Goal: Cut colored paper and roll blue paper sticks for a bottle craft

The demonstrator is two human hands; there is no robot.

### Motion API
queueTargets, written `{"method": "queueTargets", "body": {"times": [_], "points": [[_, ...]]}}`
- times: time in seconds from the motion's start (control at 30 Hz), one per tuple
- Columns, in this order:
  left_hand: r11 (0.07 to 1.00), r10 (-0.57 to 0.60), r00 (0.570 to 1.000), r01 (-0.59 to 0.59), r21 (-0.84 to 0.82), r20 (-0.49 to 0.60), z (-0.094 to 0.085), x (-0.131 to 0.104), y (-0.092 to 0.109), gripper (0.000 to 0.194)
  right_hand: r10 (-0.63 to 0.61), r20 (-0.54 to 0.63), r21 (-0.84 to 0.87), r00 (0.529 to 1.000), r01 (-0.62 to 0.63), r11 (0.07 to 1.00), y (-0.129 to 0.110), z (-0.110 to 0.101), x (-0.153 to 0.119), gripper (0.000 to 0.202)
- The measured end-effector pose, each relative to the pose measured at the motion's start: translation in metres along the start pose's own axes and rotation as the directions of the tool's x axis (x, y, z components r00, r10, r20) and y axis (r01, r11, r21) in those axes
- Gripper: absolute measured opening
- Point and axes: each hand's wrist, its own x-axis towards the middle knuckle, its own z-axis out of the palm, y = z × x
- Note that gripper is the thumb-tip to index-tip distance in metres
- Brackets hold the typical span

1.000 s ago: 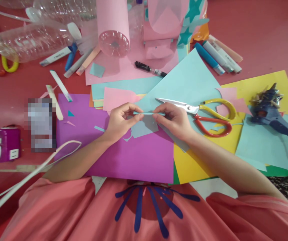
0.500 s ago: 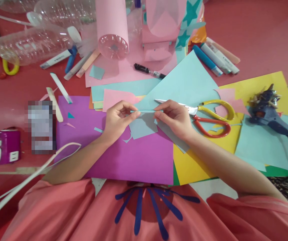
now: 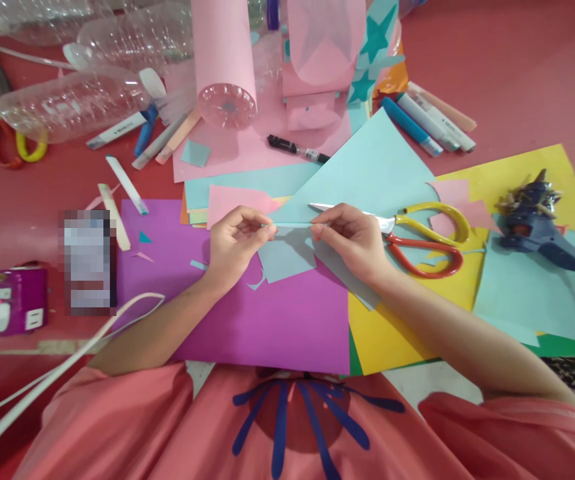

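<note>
A thin light blue paper strip (image 3: 293, 225) is stretched level between my two hands. My left hand (image 3: 240, 243) pinches its left end between thumb and fingers, and my right hand (image 3: 350, 240) pinches the right end. Beneath the strip lies a small light blue paper piece (image 3: 287, 259), partly over the purple sheet (image 3: 267, 330). Scissors (image 3: 425, 260) with one yellow and one red handle lie just right of my right hand, their blades partly hidden behind its fingers. A large light blue sheet (image 3: 367, 167) is under the blades.
A glue gun (image 3: 542, 233) rests at the right on yellow and light blue paper. Markers (image 3: 432, 123), a black pen (image 3: 297, 148), a pink-wrapped bottle (image 3: 225, 60) and clear bottles (image 3: 77, 103) lie farther back. A phone (image 3: 90, 263), a purple power adapter (image 3: 16, 300) and a white cable (image 3: 62, 367) are left.
The whole view has shifted slightly, with things appearing a little lower. Both hands still pinch the strip, and the fingers have moved only slightly.
</note>
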Motion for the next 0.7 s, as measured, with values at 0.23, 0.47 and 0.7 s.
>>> {"method": "queueTargets", "body": {"times": [0.23,0.47,0.7], "points": [[0.999,-0.045,0.999,0.045,0.007,0.001,-0.0004,-0.0006,0.0022,0.024,0.01,-0.004,-0.015,1.0,-0.01,1.0,0.0001,-0.0003,-0.0008,0.012],[0.986,-0.093,0.981,0.067,0.153,0.168,-0.0032,-0.0037,0.0018,0.014,0.019,0.076,-0.122,0.997,-0.01,0.993,0.0029,-0.002,-0.0031,0.017],[0.952,-0.017,0.955,-0.075,0.298,0.295,-0.0017,-0.0075,0.0051,0.011,-0.092,0.226,-0.216,0.97,0.142,0.966,0.0015,0.0001,-0.0049,0.018]]}}
